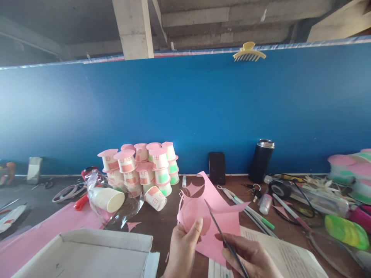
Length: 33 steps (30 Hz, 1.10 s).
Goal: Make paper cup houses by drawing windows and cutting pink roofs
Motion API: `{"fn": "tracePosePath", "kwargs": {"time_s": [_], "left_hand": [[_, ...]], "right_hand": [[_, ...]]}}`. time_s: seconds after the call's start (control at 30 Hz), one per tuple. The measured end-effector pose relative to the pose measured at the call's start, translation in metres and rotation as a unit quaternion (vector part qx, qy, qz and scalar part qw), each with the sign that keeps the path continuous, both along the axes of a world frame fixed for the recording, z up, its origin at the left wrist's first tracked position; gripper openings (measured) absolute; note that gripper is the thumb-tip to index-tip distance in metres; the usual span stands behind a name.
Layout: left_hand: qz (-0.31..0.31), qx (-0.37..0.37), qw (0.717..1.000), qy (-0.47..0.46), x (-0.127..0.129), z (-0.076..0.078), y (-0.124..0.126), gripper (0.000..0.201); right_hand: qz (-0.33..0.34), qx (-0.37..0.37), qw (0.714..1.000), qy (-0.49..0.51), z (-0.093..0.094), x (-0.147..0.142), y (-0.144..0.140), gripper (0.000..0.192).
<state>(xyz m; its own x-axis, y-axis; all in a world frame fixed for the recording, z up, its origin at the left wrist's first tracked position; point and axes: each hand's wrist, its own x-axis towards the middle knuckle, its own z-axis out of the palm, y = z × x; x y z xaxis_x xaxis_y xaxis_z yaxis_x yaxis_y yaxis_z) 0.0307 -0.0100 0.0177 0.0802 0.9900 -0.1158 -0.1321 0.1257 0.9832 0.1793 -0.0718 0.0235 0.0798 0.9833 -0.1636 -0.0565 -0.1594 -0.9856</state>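
While left hand [182, 247] pinches pink paper sheet [216, 216], grip closed on its lower left edge, thumb flat over traced circle. Right hand [249, 256] wrapped shut round thin dark scissors [224, 239], blades slanting up across sheet. Paper matte, floppy, edges cut ragged with curved notches. Beyond grip: stack of paper-cup houses [142, 166], pink lids. Left of grip: white cardboard box [87, 255], rim close. Under right hand: printed booklet [286, 255]. Brown surface [162, 224] bare between.

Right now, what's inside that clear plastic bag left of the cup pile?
Inside the clear plastic bag lies a sleeve of plain white paper cups, mouth facing right. How many are nested is hidden.
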Motion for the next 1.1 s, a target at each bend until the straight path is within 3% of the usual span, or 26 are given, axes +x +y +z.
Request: {"fn": "tracePosePath", "kwargs": {"time_s": [0.23,0.53,1.1], "left_hand": [[0.031,-0.006,0.999,-0.003,0.0014,0.0065,-0.0025,0.051],[-0.025,-0.006,1.000,-0.016,-0.0026,-0.0003,0.0026,0.048],[-0.016,-0.003,1.000,-0.023,-0.0049,0.0037,0.0038,0.050]], "right_hand": [[-0.011,-0.003,1.000,0.000,-0.0017,0.0016,-0.0004,0.063],[-0.002,-0.014,1.000,-0.006,-0.0016,0.0038,-0.0002,0.060],[-0.009,-0.021,1.000,0.003,-0.0046,0.0036,0.0008,0.056]]}}
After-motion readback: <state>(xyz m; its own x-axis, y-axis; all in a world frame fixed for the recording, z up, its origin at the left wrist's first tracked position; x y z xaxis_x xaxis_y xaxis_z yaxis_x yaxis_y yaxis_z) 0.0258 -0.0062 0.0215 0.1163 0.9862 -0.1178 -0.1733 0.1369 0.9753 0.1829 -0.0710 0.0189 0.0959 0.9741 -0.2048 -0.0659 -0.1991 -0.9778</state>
